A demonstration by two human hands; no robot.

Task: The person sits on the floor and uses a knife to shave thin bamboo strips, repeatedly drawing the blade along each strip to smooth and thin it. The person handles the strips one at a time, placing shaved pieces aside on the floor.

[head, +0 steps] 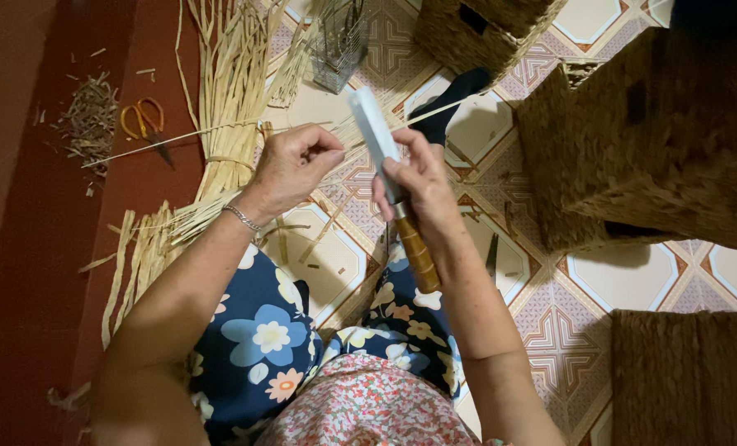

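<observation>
Above patterned tile floor (599,272), we note right hand (418,186) clenched on wooden-handled broad-bladed knife (389,165); left hand (294,165) pinching thin pale straw strand (187,136), apparently against blade. We judge strand light, pliant, brittle; grip near blade, not tip.

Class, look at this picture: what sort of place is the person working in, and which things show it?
Probably a home craft space for basket weaving, on a patterned tiled floor. A bundle of dried straw lies there, woven baskets stand beside it, and the right hand holds a knife.
</observation>
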